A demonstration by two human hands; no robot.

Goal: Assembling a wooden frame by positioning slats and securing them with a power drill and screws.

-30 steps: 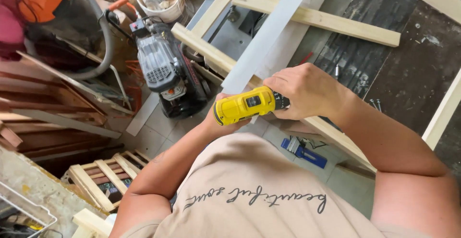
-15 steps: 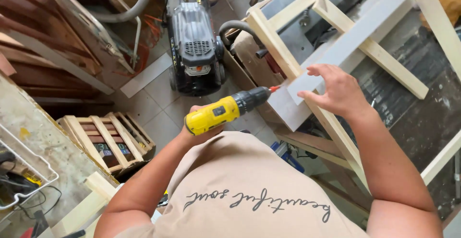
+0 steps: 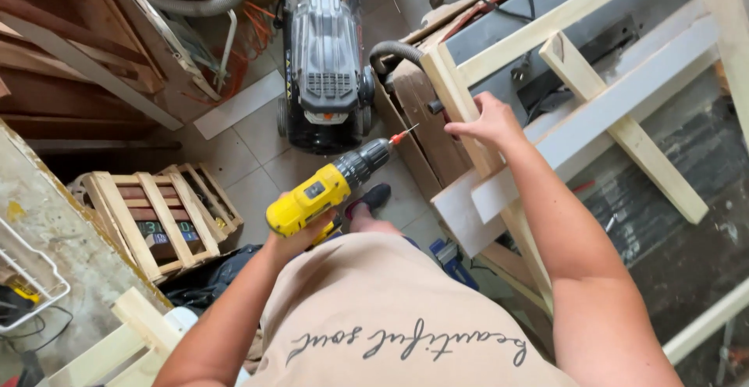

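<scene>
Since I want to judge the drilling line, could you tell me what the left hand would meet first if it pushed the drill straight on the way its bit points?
The left hand holds the yellow drill. Its bit aims up-right at the pale wooden frame post beside the right hand. Probably the post comes first, though depth is unclear.
</scene>
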